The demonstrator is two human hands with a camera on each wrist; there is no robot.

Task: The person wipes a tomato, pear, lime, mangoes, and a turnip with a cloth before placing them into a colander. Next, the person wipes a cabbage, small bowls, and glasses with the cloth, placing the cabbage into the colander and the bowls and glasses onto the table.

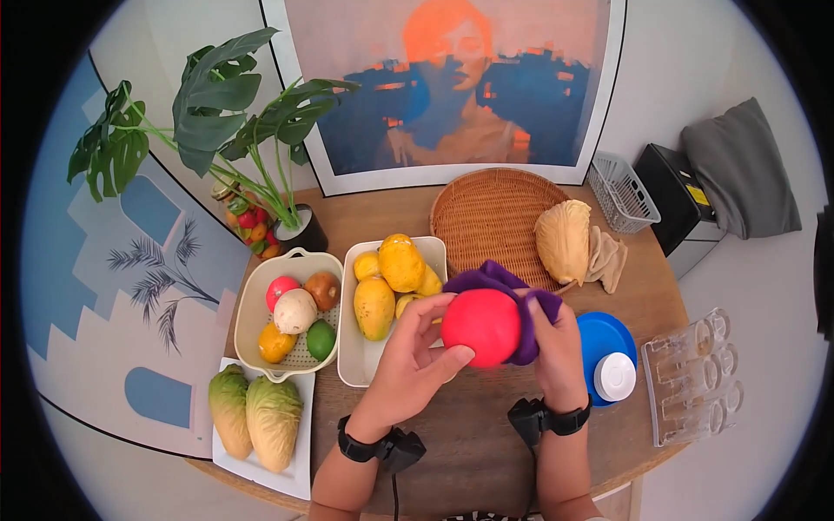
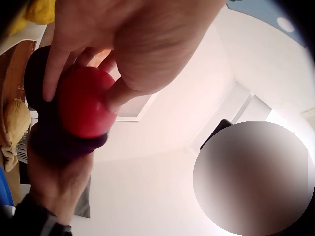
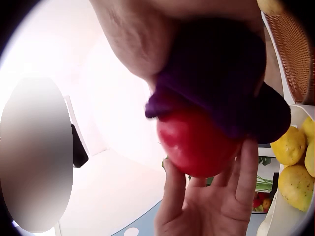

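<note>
A smooth, round red fruit (image 1: 481, 327) is held up over the front of the table; its exact kind cannot be told. My left hand (image 1: 415, 360) grips it from the left, thumb on the near side and fingers behind. Against its right side, my right hand (image 1: 556, 356) holds a bunched purple cloth (image 1: 527, 334), which also wraps over the top and back of the fruit. In the right wrist view the cloth (image 3: 216, 73) covers the upper part of the fruit (image 3: 199, 142), and the left fingers support it from below.
Behind the hands stand a white bin (image 1: 347, 360) of yellow fruit and a round wicker tray (image 1: 469, 217) with a cabbage (image 1: 563, 241). A cream basket (image 1: 252, 286) of produce and cabbages on a white plate (image 1: 300, 434) lie left; a blue plate (image 1: 599, 330) and glasses (image 1: 695, 373) right.
</note>
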